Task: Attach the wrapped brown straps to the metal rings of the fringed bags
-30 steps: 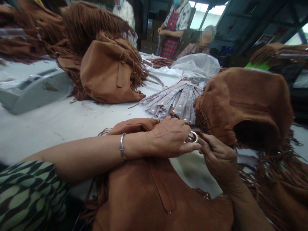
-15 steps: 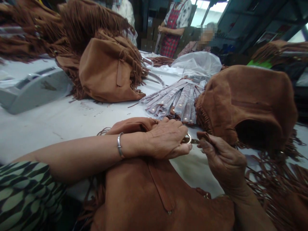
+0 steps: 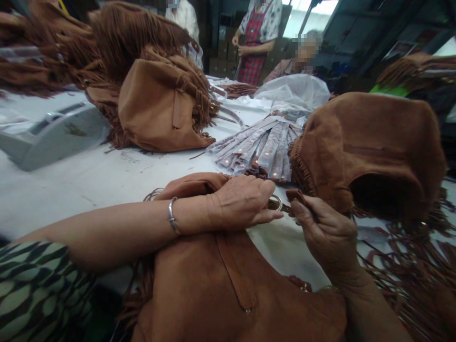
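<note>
A brown suede bag (image 3: 199,285) with fringes lies in front of me. Over its upper part, my left hand (image 3: 245,202) is closed on a gold metal ring (image 3: 280,203), which sticks out between its thumb and fingers. My right hand (image 3: 326,228) pinches a brown leather strap end (image 3: 295,195) just right of the ring. A narrow dark piece spans the gap between the ring and my right fingertips; what it is I cannot make out. The far part of the bag is hidden beneath my left forearm.
Another brown bag (image 3: 384,128) stands at right, its opening towards me. Wrapped straps (image 3: 263,145) lie fanned out beyond my hands. At left are a grey tape dispenser (image 3: 60,135) and a fringed bag (image 3: 153,109). Several people are across the table (image 3: 117,183).
My right hand has moved slightly left and up, bringing the strap end nearer the ring. My left hand has shifted slightly left. A co-worker's hands across the table have moved.
</note>
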Motion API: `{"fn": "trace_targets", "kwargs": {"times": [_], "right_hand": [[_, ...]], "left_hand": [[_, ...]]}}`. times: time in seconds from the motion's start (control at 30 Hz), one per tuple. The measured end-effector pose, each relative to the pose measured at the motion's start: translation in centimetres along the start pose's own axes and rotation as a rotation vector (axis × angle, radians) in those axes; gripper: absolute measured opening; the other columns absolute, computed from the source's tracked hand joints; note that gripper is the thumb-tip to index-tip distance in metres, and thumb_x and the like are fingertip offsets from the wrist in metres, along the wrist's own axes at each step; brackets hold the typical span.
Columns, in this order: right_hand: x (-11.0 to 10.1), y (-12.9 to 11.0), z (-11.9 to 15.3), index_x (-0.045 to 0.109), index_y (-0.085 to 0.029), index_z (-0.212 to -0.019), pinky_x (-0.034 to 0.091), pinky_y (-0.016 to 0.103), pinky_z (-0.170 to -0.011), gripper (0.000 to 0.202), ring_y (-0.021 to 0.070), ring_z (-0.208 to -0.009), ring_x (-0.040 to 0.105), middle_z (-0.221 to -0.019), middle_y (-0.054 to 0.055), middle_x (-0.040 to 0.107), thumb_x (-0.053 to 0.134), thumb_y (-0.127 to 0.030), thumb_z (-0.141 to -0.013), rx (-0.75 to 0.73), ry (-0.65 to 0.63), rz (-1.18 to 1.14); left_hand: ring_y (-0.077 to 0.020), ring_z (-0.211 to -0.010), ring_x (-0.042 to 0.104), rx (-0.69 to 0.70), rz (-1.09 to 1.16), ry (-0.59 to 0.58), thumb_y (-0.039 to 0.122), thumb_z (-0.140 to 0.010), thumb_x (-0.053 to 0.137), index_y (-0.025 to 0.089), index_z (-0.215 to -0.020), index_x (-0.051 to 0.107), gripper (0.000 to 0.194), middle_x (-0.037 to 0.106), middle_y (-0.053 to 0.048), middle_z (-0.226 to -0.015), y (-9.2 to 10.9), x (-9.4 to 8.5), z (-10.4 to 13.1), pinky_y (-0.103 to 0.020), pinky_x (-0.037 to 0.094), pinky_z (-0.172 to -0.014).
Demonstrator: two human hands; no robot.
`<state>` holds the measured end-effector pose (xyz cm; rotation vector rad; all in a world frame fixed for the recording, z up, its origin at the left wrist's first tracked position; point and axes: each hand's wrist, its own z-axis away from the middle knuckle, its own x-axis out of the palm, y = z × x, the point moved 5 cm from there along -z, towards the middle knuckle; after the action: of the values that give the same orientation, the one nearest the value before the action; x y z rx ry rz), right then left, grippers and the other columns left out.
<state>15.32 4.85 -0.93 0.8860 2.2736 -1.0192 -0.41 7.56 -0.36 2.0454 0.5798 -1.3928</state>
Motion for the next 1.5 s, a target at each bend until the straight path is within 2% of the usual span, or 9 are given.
{"fn": "trace_targets", "kwargs": {"times": [0.1, 0.2, 0.3, 0.43, 0.6, 0.73, 0.93, 1.17, 1.5], "right_hand": [[0.2, 0.4, -0.2, 0.071, -0.018, -0.091, 0.046, 0.023, -0.051, 0.019, 0.0132, -0.053, 0.059, -0.065, 0.0, 0.065, 0.057, -0.032, -0.089, 0.09, -0.017, -0.088], [0.3, 0.4, -0.2, 0.069, -0.018, -0.084, 0.046, 0.023, -0.05, 0.02, 0.0127, -0.052, 0.058, -0.063, 0.0, 0.063, 0.057, -0.033, -0.089, 0.087, -0.027, -0.088], [0.2, 0.2, -0.2, 0.07, -0.019, -0.09, 0.046, 0.024, -0.051, 0.019, 0.0134, -0.053, 0.059, -0.065, 0.0, 0.064, 0.057, -0.033, -0.089, 0.063, -0.001, -0.061], [0.1, -0.4, 0.0, 0.07, -0.02, -0.099, 0.047, 0.025, -0.053, 0.02, 0.0149, -0.055, 0.061, -0.067, 0.001, 0.067, 0.058, -0.032, -0.088, -0.005, 0.019, -0.011], [-0.3, -1.2, 0.1, 0.07, -0.021, -0.101, 0.048, 0.027, -0.054, 0.02, 0.0172, -0.058, 0.065, -0.074, 0.003, 0.07, 0.057, -0.031, -0.089, -0.05, 0.054, 0.059], [-0.9, -2.1, 0.2, 0.068, -0.016, -0.1, 0.047, 0.027, -0.058, 0.017, 0.0179, -0.062, 0.066, -0.079, 0.006, 0.072, 0.057, -0.023, -0.09, -0.225, 0.132, 0.226], [-0.1, -2.6, 0.3, 0.066, -0.009, -0.099, 0.042, 0.029, -0.054, 0.017, 0.0188, -0.054, 0.062, -0.067, 0.007, 0.069, 0.058, -0.02, -0.088, -0.521, 0.152, 0.483], [0.5, -2.6, 0.3, 0.067, -0.01, -0.098, 0.039, 0.029, -0.054, 0.016, 0.0171, -0.053, 0.061, -0.065, 0.006, 0.069, 0.062, -0.019, -0.086, -0.596, 0.181, 0.571], [1.2, -3.1, 0.5, 0.067, -0.01, -0.101, 0.042, 0.029, -0.056, 0.021, 0.0166, -0.055, 0.063, -0.069, 0.007, 0.072, 0.066, -0.018, -0.082, -0.668, 0.172, 0.625]], "left_hand": [[-0.0209, -0.082, 0.056, 0.109, -0.034, -0.049, 0.047, -0.092, 0.045, 0.011, -0.095, 0.053, 0.037, 0.061, -0.01, -0.092, 0.3, 0.3, 0.5, -0.032, 0.044, -0.074], [-0.0229, -0.089, 0.056, 0.15, -0.096, -0.068, 0.041, -0.094, 0.044, 0.009, -0.101, 0.053, 0.034, 0.061, -0.012, -0.096, 0.2, 0.6, 0.9, -0.035, 0.044, -0.08], [-0.0215, -0.094, 0.055, 0.171, -0.059, -0.016, 0.037, -0.096, 0.041, 0.01, -0.107, 0.051, 0.031, 0.06, -0.012, -0.103, -0.2, 0.5, 1.0, -0.033, 0.044, -0.083], [-0.0196, -0.087, 0.056, 0.14, 0.016, -0.006, 0.036, -0.095, 0.042, 0.014, -0.114, 0.048, 0.03, 0.06, -0.008, -0.099, -0.7, 0.6, 0.8, -0.031, 0.045, -0.077], [-0.0221, -0.085, 0.055, 0.115, -0.095, 0.101, 0.042, -0.094, 0.04, 0.011, -0.098, 0.054, 0.035, 0.06, -0.01, -0.091, -0.6, 0.6, 0.8, -0.034, 0.044, -0.078], [-0.0217, -0.082, 0.055, 0.078, -0.102, 0.13, 0.04, -0.092, 0.041, 0.01, -0.091, 0.055, 0.033, 0.06, -0.01, -0.087, -0.6, 0.5, 0.3, -0.034, 0.043, -0.077], [-0.0185, -0.073, 0.057, -0.026, 0.035, 0.094, 0.036, -0.09, 0.042, 0.012, -0.088, 0.057, 0.029, 0.062, -0.008, -0.082, -1.8, 0.6, -0.9, -0.03, 0.045, -0.069], [-0.0229, -0.073, 0.061, -0.061, 0.029, 0.107, 0.032, -0.088, 0.04, 0.01, -0.089, 0.056, 0.027, 0.063, -0.011, -0.083, -1.8, 0.6, -1.3, -0.035, 0.049, -0.068], [-0.0219, -0.076, 0.063, -0.069, 0.036, 0.149, 0.037, -0.093, 0.038, 0.012, -0.095, 0.053, 0.029, 0.064, -0.011, -0.086, -2.7, 1.4, -1.3, -0.032, 0.048, -0.065]]}}
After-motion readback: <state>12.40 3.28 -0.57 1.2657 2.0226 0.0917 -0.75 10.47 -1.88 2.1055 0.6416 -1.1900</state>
